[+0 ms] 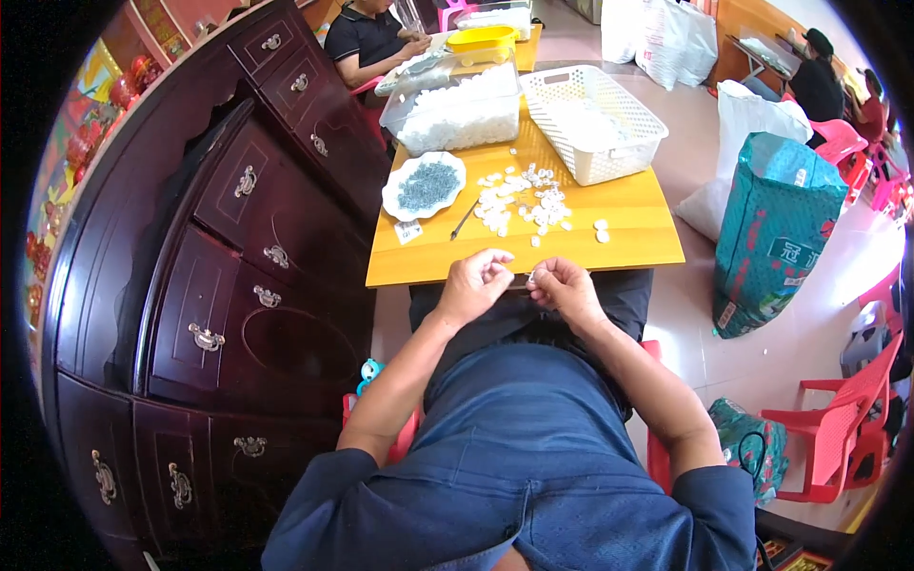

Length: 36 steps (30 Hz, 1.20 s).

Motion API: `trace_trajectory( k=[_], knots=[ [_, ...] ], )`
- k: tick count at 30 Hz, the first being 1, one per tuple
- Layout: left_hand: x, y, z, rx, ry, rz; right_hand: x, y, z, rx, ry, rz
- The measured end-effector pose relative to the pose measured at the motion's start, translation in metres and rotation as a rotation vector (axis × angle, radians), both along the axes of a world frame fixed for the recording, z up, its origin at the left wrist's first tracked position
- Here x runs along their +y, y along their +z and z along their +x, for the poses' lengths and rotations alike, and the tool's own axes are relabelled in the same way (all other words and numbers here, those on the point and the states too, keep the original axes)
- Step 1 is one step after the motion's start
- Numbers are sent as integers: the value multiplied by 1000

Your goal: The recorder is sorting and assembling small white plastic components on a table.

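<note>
Both my hands are above my lap at the table's near edge, a short gap between them. My right hand [568, 290] pinches a small pale piece [531, 277] between thumb and fingers; its kind is too small to tell. The fingers of my left hand [476, 287] are curled in toward the thumb, and anything in them is too small to make out. Just beyond lie loose small white plastic pieces [495, 207] in a pile. Left of them, a white scalloped dish [390, 202] holds many tiny blue-grey parts, with a thin dark stick [465, 219] beside it.
On the yellow table [419, 262] stand a clear bin [405, 119] of white pieces and a white perforated basket [619, 162]. A dark wooden cabinet [286, 333] lines the left. Right are a teal sack [771, 228] and a red chair [828, 428]. Another person [367, 38] sits beyond.
</note>
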<state>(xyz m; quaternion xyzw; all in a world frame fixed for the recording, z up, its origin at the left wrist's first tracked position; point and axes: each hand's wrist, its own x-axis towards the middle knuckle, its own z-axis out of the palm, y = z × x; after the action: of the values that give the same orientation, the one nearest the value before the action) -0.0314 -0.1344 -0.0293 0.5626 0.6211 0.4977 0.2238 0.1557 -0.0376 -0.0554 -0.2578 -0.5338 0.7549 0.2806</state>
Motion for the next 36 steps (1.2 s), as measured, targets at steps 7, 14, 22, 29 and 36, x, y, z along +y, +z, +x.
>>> trace_trajectory(
  k=[7, 14, 22, 29, 36],
  knots=[
    [49, 26, -16, 510, 27, -27, 8, 11, 7, 80, -78, -39],
    [108, 18, -23, 749, 75, 45, 12, 11, 8, 101, -106, -106],
    [121, 17, -13, 777, -38, 76, 23, 9, 10, 115, -194, -159],
    [119, 13, -10, 781, -71, -30, 25, 2, 9, 158, -189, -158],
    [123, 14, -7, 858, -46, -27, 27, -2, 8, 132, -182, -153]
  ],
)
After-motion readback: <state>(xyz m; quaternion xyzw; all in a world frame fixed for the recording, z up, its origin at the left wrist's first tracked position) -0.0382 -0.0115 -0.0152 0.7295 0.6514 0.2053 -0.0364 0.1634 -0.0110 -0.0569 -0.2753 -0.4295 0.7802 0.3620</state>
